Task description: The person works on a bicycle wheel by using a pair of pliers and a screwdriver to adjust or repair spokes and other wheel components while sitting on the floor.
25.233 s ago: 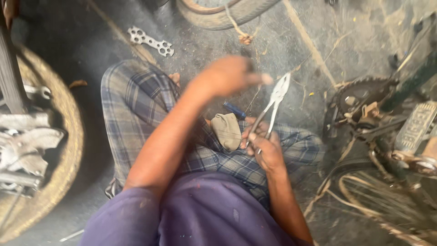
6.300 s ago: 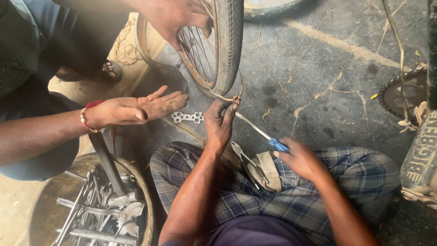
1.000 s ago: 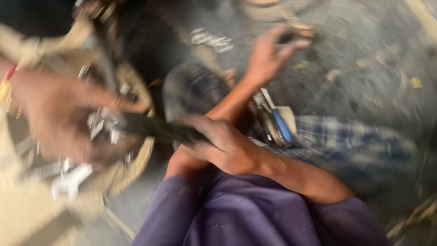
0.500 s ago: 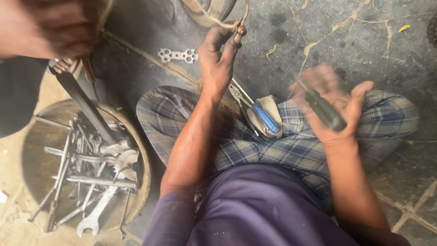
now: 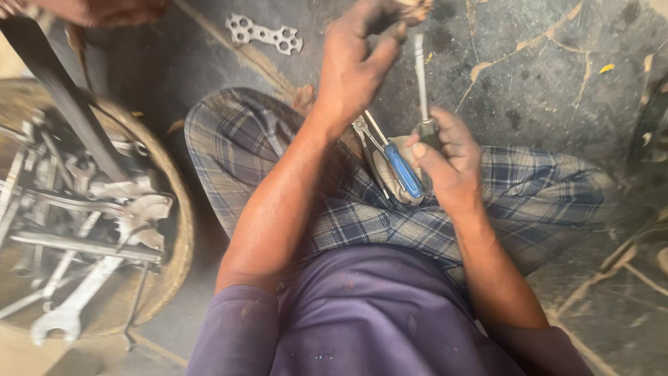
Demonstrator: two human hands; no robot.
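Right hand (image 5: 449, 163): my fingers (image 5: 426, 154) are curled tight round the handle of a metal-shafted tool (image 5: 420, 83), shaft pointing up and away.
Left hand (image 5: 358, 59): fingers pinched on a small part at the frame's top edge, too cut off to identify.
Below my fingers: blue-handled pliers (image 5: 390, 163) lie on my lap.

A dark, stained concrete floor (image 5: 557, 76) with pale cracks carries everything. A flat multi-hole bicycle spanner (image 5: 264, 33) is laid on it, to the left of the raised left hand's (image 5: 355, 66) grip. A round woven basket (image 5: 182, 230) is set on the floor well to the left of both grips; wrenches (image 5: 69, 306) are piled inside.
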